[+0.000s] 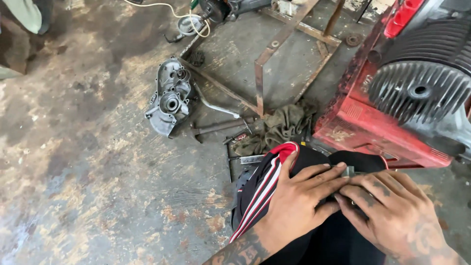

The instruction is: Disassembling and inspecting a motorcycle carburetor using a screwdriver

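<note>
At the lower right of the frame both hands meet on a small grey metal part (348, 171); the left hand (299, 201) lays its extended fingers (324, 172) across it from the left, and the right hand (392, 208) closes its fingertips (351, 191) on it from the right, so the piece is pinched between the two, though most of it is hidden and its shape may be a small block or nut; the hands rest over a knee in black trousers with red and white stripes (260, 191). Just above the knee lies a crumpled olive rag (284, 125) with a few dark hand tools (221, 127) beside it on the stained concrete floor (88, 172); at centre left a grey engine casing (169, 98) lies flat, touching a rusty metal frame (265, 54) that runs to the top of the frame; the upper right is filled by a red engine with a finned cylinder head (417, 91); a pale cable (167, 7) crosses the top edge.
</note>
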